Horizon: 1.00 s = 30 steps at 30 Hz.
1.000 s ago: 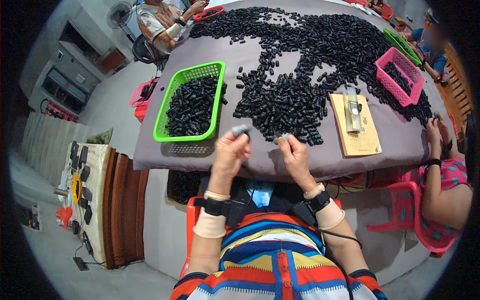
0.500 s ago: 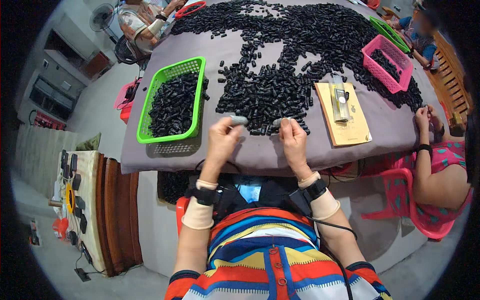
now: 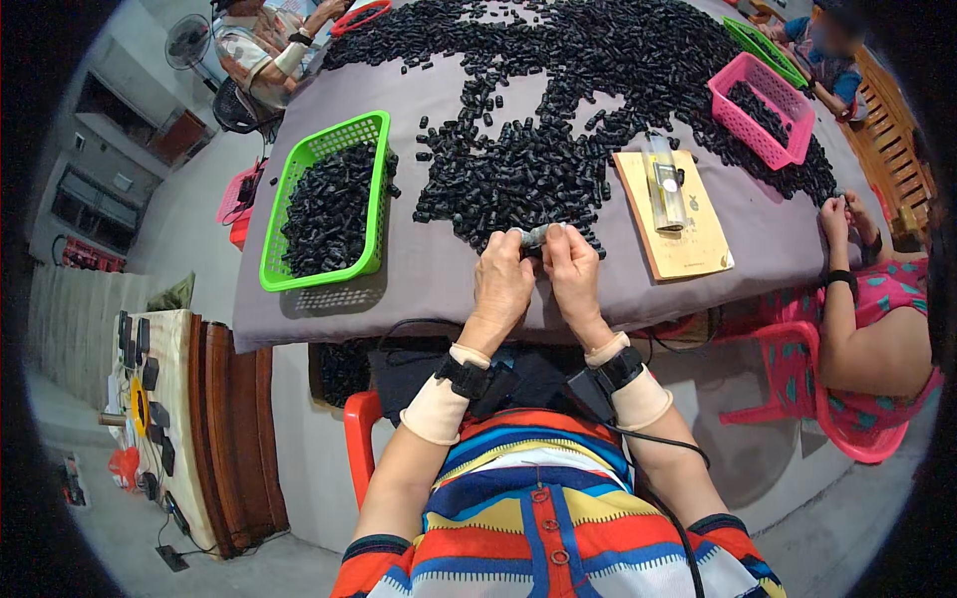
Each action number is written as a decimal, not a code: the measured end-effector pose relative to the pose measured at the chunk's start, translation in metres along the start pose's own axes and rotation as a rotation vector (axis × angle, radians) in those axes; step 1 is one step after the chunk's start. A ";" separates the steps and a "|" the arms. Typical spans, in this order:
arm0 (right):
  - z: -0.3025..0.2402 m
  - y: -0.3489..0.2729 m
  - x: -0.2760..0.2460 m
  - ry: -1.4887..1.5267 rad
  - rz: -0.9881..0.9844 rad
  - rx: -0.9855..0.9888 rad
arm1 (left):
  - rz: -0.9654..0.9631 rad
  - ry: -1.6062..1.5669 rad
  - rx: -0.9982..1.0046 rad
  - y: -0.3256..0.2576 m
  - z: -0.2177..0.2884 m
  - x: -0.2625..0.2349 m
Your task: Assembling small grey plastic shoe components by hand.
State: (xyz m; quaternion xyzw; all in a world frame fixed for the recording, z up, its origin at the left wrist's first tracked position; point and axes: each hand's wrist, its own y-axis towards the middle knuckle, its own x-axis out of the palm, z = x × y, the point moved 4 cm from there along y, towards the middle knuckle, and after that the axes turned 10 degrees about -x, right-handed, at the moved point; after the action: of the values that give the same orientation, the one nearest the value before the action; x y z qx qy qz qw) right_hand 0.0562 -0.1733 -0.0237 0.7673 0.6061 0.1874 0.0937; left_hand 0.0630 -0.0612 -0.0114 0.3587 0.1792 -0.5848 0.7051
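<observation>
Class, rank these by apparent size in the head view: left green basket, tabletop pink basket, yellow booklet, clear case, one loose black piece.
1. Left green basket
2. Yellow booklet and tabletop pink basket: too close to rank, since the basket lies farther away
3. Clear case
4. Loose black piece

The left hand [image 3: 501, 284] and right hand [image 3: 571, 269] meet fingertip to fingertip at a small blurred grey shape [image 3: 535, 237], beside short black cylindrical pieces [image 3: 518, 179] heaped between a bright green perforated plastic basket [image 3: 375, 231] and a yellowish rectangular booklet [image 3: 700, 255].
</observation>
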 end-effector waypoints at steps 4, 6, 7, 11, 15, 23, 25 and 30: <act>0.004 0.001 0.000 -0.024 -0.013 -0.012 | -0.013 0.044 -0.007 -0.001 0.002 -0.002; 0.004 0.001 -0.001 -0.015 -0.018 -0.004 | -0.037 0.048 0.013 -0.004 0.002 -0.003; 0.003 0.001 -0.001 -0.015 -0.018 -0.003 | -0.037 0.048 0.013 -0.008 0.002 -0.006; 0.002 0.001 0.001 -0.037 -0.031 -0.022 | -0.081 0.096 0.004 -0.018 0.002 -0.013; 0.007 0.000 0.003 -0.116 -0.055 -0.052 | -0.134 0.139 -0.044 -0.017 0.013 -0.016; 0.003 -0.002 0.004 -0.150 -0.070 -0.058 | -0.315 -0.860 -0.507 -0.015 -0.035 -0.011; 0.001 -0.003 0.005 -0.167 -0.086 -0.063 | -0.349 -1.000 -0.527 -0.017 -0.043 -0.015; -0.006 -0.006 0.013 -0.290 -0.203 -0.157 | -0.389 -1.347 -0.610 -0.019 -0.056 -0.017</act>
State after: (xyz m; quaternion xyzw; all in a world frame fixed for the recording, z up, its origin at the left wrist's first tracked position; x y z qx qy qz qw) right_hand 0.0510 -0.1599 -0.0177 0.7114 0.6442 0.1111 0.2580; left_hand 0.0498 -0.0105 -0.0433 -0.3240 -0.0760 -0.7155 0.6143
